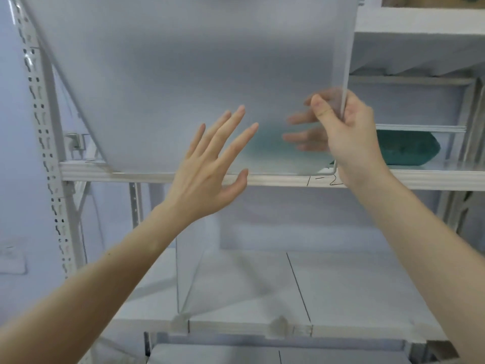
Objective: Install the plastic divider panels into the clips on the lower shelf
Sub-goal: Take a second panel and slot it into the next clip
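A large frosted plastic divider panel (pixel 183 74) fills the upper middle of the view, in front of the white shelving. My right hand (pixel 349 135) pinches its lower right edge, thumb in front, fingers showing blurred through the plastic. My left hand (pixel 212 164) is open with fingers spread, against or just before the panel's lower part. On the lower shelf (pixel 354 290) a clear divider panel (pixel 189 271) stands upright, its front foot in a clip (pixel 179 321) on the shelf's front edge. A second clip (pixel 279 325) sits further right on that edge.
A perforated white upright (pixel 44 143) rises at the left. The middle shelf rail (pixel 420 179) crosses the view and bears a handwritten mark. A teal bundle (pixel 406 148) lies on the middle shelf at the right. More shelves sit above right.
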